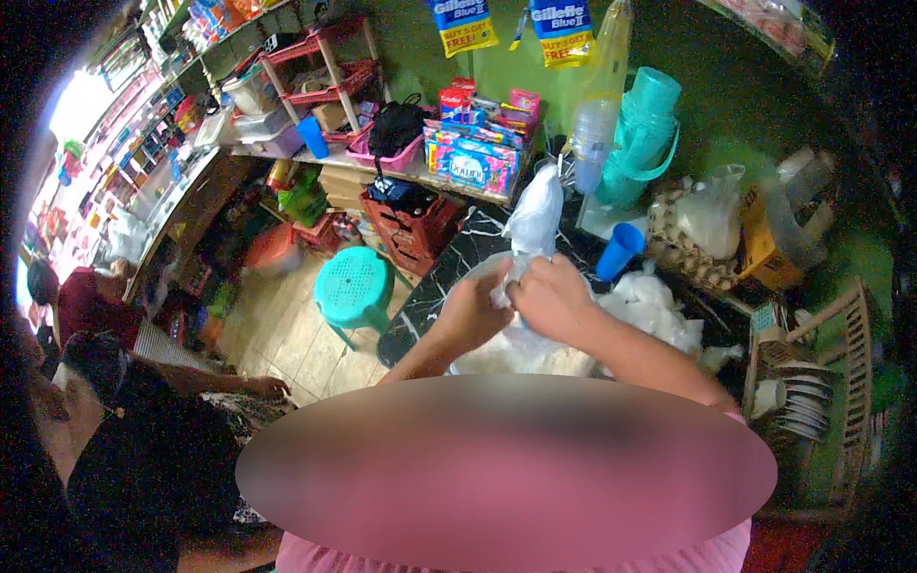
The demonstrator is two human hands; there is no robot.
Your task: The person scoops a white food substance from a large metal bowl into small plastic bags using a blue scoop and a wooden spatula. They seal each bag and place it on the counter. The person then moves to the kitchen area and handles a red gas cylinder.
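Left hand (475, 306) and right hand (554, 298) are pinching white plastic bag (537, 215) at near end; seeming soft, slippery, gripping best there.

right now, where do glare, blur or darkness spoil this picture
Head view: glare washes out the bright patch at upper left; head view: a smooth oval blur covers most of the pink shirt; head view: corners fall to grainy black, while left hand and right hand are readable, fine finger detail soft.
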